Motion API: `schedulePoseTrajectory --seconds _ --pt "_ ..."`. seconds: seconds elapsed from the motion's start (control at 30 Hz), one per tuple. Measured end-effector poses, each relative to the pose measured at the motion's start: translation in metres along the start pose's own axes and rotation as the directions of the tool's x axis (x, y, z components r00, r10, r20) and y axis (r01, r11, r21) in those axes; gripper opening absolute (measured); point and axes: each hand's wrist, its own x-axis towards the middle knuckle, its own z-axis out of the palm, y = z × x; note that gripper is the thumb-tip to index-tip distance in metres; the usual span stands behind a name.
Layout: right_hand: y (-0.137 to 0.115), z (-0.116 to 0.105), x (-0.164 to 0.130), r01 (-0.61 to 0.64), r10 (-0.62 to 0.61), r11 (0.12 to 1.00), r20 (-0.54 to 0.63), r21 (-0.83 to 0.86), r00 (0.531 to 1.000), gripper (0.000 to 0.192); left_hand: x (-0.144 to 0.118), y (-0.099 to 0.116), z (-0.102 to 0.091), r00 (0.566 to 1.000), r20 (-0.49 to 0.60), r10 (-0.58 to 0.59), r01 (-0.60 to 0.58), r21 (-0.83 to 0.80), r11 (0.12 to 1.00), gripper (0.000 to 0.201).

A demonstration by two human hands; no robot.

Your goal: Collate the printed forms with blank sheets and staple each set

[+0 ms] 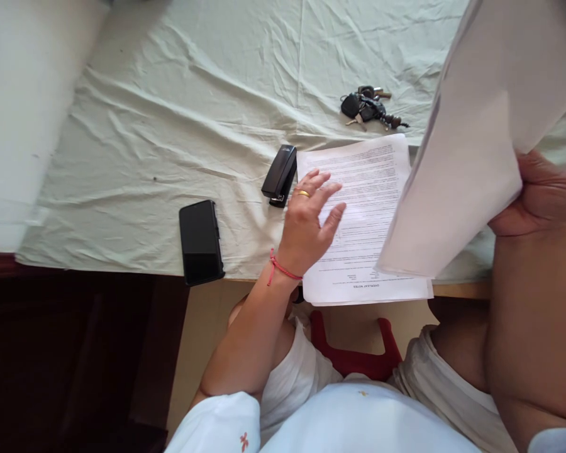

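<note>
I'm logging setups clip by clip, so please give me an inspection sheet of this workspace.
Surface: wrinkled pale-green tablecloth on a table.
Things in use: printed sheets near the front edge; lifted papers partly over them; black stapler beside the sheets.
Clutter: key bunch beyond the sheets; black smartphone at the front edge.
Hands: left hand spread over the printed sheets, contact unclear; right hand gripping the lifted papers.
Cables: nothing seen.
Surroundings: red seat below; dark furniture at left.
</note>
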Motion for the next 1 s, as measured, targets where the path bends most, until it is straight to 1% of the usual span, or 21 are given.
schedulePoseTrajectory --seconds 0.03,0.07,0.1,0.17,0.2,0.27,0.3,0.37,0.43,0.53,0.6,0.67,0.73,0.8,1.0 --pt "0.0 0.001 -0.001 -0.005 0.005 1.0 0.007 0.008 1.0 0.013 0.002 0.001 -0.003 0.995 -0.055 -0.087 0.082 -0.087 0.993 0.028" --pt "0.0 0.002 -0.002 -0.016 0.016 1.0 0.003 0.006 1.0 0.013 0.003 0.002 -0.006 0.979 -0.081 -0.189 0.171 -0.186 0.967 0.028" --pt "0.001 0.004 -0.003 -0.032 0.032 0.999 -0.017 -0.005 0.999 0.014 0.004 0.003 -0.009 0.954 -0.075 -0.291 0.258 -0.291 0.921 0.031" --pt "0.002 0.006 -0.006 -0.094 0.09 0.994 -0.07 -0.052 0.993 0.02 0.006 0.005 -0.012 0.894 0.002 -0.448 0.395 -0.476 0.786 0.04" --pt "0.003 0.008 -0.008 -0.136 0.127 0.987 -0.099 -0.082 0.987 0.025 0.007 0.007 -0.013 0.867 0.054 -0.495 0.442 -0.54 0.716 0.045" --pt "0.005 0.012 -0.014 -0.223 0.204 0.965 -0.141 -0.136 0.969 0.033 0.008 0.009 -0.014 0.825 0.14 -0.548 0.505 -0.618 0.602 0.054" --pt "0.006 0.014 -0.017 -0.261 0.238 0.953 -0.149 -0.154 0.96 0.034 0.009 0.01 -0.015 0.809 0.171 -0.563 0.524 -0.643 0.558 0.057" --pt "0.006 0.02 -0.023 -0.314 0.289 0.933 -0.151 -0.178 0.945 0.031 0.01 0.012 -0.015 0.792 0.21 -0.573 0.538 -0.684 0.493 0.06" --pt "0.006 0.026 -0.029 -0.339 0.318 0.919 -0.129 -0.201 0.939 0.031 0.01 0.011 -0.014 0.791 0.226 -0.568 0.535 -0.708 0.462 0.053" --pt "0.007 0.032 -0.033 -0.349 0.342 0.904 -0.074 -0.245 0.937 0.032 0.009 0.006 -0.011 0.799 0.212 -0.563 0.527 -0.696 0.487 0.033" --pt "0.01 0.033 -0.033 -0.339 0.338 0.906 -0.05 -0.254 0.94 0.034 0.009 0.001 -0.009 0.804 0.159 -0.573 0.515 -0.668 0.536 0.023" --pt "0.013 0.033 -0.033 -0.312 0.313 0.916 -0.036 -0.253 0.949 0.036 0.009 -0.003 -0.008 0.804 0.085 -0.589 0.506 -0.618 0.602 0.018" --pt "0.017 0.031 -0.032 -0.278 0.284 0.923 -0.019 -0.267 0.959 0.039 0.01 -0.006 -0.008 0.801 0.024 -0.598 0.509 -0.551 0.661 0.017" --pt "0.019 0.03 -0.031 -0.262 0.27 0.919 -0.012 -0.295 0.963 0.04 0.01 -0.006 -0.008 0.803 -0.006 -0.596 0.514 -0.499 0.697 0.02" --pt "0.019 0.027 -0.03 -0.193 0.201 0.906 -0.017 -0.377 0.979 0.032 0.008 -0.009 -0.009 0.819 -0.03 -0.573 0.505 -0.437 0.744 0.027"
